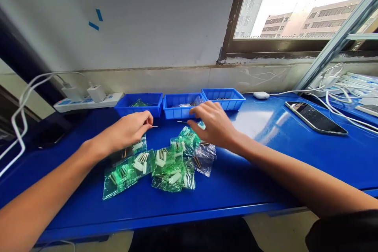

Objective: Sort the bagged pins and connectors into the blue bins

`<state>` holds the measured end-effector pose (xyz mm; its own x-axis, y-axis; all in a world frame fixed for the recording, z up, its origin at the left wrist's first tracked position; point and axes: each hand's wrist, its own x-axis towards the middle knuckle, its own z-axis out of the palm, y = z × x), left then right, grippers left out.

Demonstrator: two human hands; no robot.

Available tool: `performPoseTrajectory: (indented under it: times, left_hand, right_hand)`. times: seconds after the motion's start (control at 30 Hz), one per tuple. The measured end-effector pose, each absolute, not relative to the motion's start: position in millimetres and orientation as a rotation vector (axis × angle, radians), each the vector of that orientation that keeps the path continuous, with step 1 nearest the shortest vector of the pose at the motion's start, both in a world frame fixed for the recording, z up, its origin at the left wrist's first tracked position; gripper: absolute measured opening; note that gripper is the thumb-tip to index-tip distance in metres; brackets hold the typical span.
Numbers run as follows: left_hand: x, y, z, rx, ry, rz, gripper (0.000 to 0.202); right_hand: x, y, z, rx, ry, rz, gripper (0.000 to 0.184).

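Observation:
My left hand [132,126] is closed in a pinch, and the tip of a thin pale rod [155,126] sticks out from its fingertips. A slim metallic rod [181,121] points left from the thumb and fingers of my right hand [211,123]. Below the hands lie several green clear packets [167,161] with white plastic plugs and brass-coloured screws inside; some overlap. Under the right wrist is a colourless clear packet [203,159] holding brass-coloured pieces. The kind of either rod is too small to make out.
Three blue bins stand along the wall: a left bin [119,104] with green packets, a middle bin [174,113] with clear packets, and a right bin [236,104] with small dark pieces. A phone [315,117], white earbud case [261,95], cables and power strip [85,103] surround them.

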<state>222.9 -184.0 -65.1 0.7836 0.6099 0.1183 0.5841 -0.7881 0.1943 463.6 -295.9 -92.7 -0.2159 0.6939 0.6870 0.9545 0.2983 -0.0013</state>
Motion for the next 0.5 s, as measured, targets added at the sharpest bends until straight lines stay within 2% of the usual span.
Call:
performPoseTrajectory:
  times: [0.2, 0.33, 0.5]
  left_hand:
    - [251, -242, -73, 2.693, 0.636, 0.589, 0.010]
    - [253, -246, -73, 2.612, 0.679, 0.725, 0.008]
    - [252, -245, -75, 2.580, 0.786, 0.713, 0.013]
  right_hand:
    - [437, -304, -101, -1.165, -2.196, -0.570, 0.019]
    - [436, -305, -103, -1.128, -2.179, -0.563, 0.018]
    - [439, -301, -102, -1.164, -2.145, -0.608, 0.023]
